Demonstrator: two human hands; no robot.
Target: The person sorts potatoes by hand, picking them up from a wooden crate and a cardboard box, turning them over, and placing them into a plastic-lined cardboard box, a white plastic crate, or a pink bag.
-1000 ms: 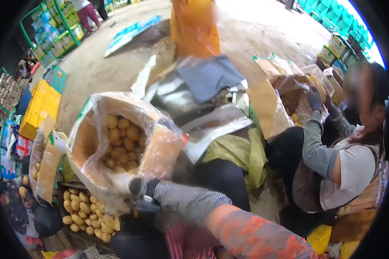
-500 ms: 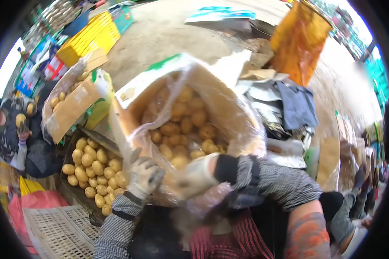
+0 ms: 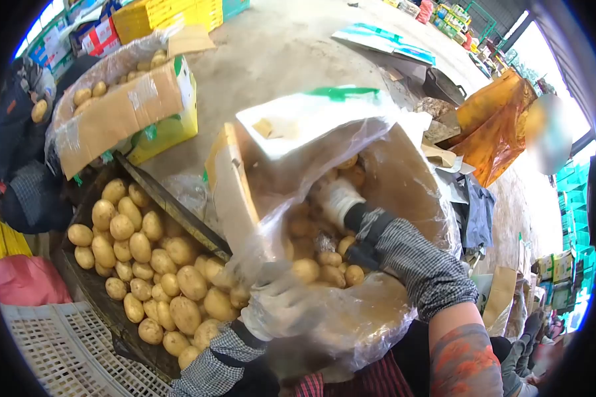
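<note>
A cardboard box (image 3: 228, 188) lined with clear plastic (image 3: 371, 317) stands in front of me, potatoes (image 3: 331, 274) lying in its bottom. My right hand (image 3: 338, 198), in a pale glove, reaches down inside it; its fingers are hidden among the potatoes. Blurred by motion, my gloved left hand (image 3: 278, 308) is at the near left corner of the box, against the plastic. I cannot tell how its fingers are set. Beside that hand, a dark tray (image 3: 86, 284) holds a heap of larger potatoes (image 3: 159, 264).
Another lined box (image 3: 122, 109) with potatoes stands at the left, a person (image 3: 33, 198) beside it. A white plastic crate (image 3: 66, 337) lies at the lower left. Yellow crates (image 3: 159, 16) are behind. An orange bag (image 3: 496, 126) stands on the right.
My right hand has moved from the box's near edge deep inside it. My left hand has shifted right along the near side. The view has turned and moved closer.
</note>
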